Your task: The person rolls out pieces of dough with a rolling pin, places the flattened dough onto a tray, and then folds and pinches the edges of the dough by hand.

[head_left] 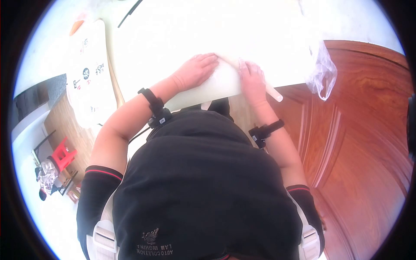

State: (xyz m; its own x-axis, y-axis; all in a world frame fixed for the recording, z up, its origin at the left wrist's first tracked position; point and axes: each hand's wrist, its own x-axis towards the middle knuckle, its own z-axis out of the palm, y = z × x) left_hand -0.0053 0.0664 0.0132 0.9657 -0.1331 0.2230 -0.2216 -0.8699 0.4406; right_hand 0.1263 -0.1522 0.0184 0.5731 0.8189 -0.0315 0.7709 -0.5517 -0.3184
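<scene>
While a plastic bag (322, 74) hangs nearby, left hand (196, 71) and right hand (252, 83) touch rod (273, 92), grips unclear

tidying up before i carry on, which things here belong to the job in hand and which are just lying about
In the job:
pale rod, with the right hand across it and the left hand by its far end
white worktop

Apparently just lying about:
plastic bag at the worktop's right edge
printed white item to the left
red stool

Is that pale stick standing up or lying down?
Lying down: the pale stick slants along the white tabletop, passing beneath the right hand, one end past the edge.
</scene>
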